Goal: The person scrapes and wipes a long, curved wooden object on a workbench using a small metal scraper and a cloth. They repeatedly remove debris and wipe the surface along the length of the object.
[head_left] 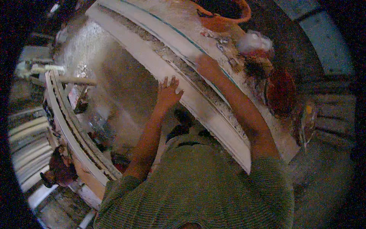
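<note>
A long pale board (133, 55), dusty and straight-edged, runs slantwise in front of me from the far left to the near right. My left hand (170, 92) lies on its near edge with the fingers spread, holding nothing. Beyond the board is a rough, debris-filled groove (162, 49), then a pale strip (152, 24) with a teal line along its far side. My right hand (207, 65) reaches over to that strip and is at or just above it. Motion smears its fingers, so I cannot make out whether they hold anything.
On the dusty surface beyond are an orange rimmed container (246, 11), a clear plastic item (255, 42) and small scraps (223, 45). At left stand a second long grooved board (66, 114) and stacked pale planks (28, 128). Dusty floor (122, 72) shows between.
</note>
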### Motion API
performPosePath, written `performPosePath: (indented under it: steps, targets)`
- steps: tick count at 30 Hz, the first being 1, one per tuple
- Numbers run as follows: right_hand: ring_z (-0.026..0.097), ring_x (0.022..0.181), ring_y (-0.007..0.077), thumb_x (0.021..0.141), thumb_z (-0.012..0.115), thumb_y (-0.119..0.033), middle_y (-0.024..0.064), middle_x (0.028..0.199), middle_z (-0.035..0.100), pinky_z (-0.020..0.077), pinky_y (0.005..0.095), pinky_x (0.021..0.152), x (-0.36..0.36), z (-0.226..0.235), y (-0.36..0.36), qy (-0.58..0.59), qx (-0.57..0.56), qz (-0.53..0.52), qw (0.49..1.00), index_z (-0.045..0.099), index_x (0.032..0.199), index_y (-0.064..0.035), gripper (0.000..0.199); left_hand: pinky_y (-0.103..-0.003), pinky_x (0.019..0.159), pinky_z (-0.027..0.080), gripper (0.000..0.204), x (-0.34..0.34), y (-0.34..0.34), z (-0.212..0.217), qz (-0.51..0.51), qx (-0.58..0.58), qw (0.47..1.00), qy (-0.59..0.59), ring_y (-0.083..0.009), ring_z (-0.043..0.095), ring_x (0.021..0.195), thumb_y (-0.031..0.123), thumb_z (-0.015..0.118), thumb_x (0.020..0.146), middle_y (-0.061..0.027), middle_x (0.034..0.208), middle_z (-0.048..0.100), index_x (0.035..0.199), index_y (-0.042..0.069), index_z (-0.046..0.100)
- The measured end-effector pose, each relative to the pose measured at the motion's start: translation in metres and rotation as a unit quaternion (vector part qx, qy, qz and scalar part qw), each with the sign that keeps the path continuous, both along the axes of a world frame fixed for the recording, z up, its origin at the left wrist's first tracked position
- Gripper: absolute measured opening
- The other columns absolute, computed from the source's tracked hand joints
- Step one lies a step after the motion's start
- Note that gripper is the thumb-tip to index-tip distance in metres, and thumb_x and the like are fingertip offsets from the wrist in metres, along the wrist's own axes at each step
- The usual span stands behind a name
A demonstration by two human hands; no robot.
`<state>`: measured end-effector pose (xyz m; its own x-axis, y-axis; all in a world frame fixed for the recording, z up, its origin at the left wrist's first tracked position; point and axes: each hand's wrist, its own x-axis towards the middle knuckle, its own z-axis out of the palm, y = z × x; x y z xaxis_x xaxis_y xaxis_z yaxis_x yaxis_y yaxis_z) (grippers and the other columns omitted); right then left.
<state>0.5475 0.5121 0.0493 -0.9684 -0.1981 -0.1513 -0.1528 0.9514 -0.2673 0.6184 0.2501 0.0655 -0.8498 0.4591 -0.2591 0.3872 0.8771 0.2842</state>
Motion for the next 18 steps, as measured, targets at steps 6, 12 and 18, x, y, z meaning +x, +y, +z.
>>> performPosePath:
  steps: [6,12,18]
  targets:
    - [0.062,0.114,0.0388,0.087,0.07,-0.017,0.0168,0.127,0.06,0.0502,0.0489,0.102,0.207,0.061,0.097,-0.059,0.026,0.028,0.997,0.062,0.132,-0.0076,0.046,-0.063,0.122,0.017,0.068,0.009,-0.005,-0.008,-0.015,0.014,0.999,0.041,-0.0384,0.025,0.153,0.045,0.06,0.093,-0.0103,0.164,0.033,0.15,0.009,0.047]
    - [0.064,0.11,0.0379,0.087,0.07,-0.017,0.0142,0.122,0.062,0.0535,0.0478,0.094,0.077,0.05,0.056,-0.035,-0.067,0.051,0.996,0.067,0.129,-0.0162,0.042,-0.063,0.122,0.018,0.071,0.006,-0.004,-0.009,-0.025,0.054,0.998,0.035,-0.0421,0.025,0.151,0.043,0.06,0.093,-0.0143,0.164,0.031,0.15,0.004,0.045]
    - [0.062,0.111,0.0433,0.085,0.068,-0.026,0.0247,0.114,0.064,0.0521,0.0503,0.094,-0.177,0.038,-0.108,0.034,-0.059,-0.015,0.998,0.064,0.11,0.0032,0.039,-0.064,0.121,0.019,0.073,0.003,-0.002,-0.036,-0.03,0.085,0.994,0.057,-0.0473,0.029,0.147,0.044,0.064,0.09,-0.0194,0.162,0.031,0.148,0.002,0.048]
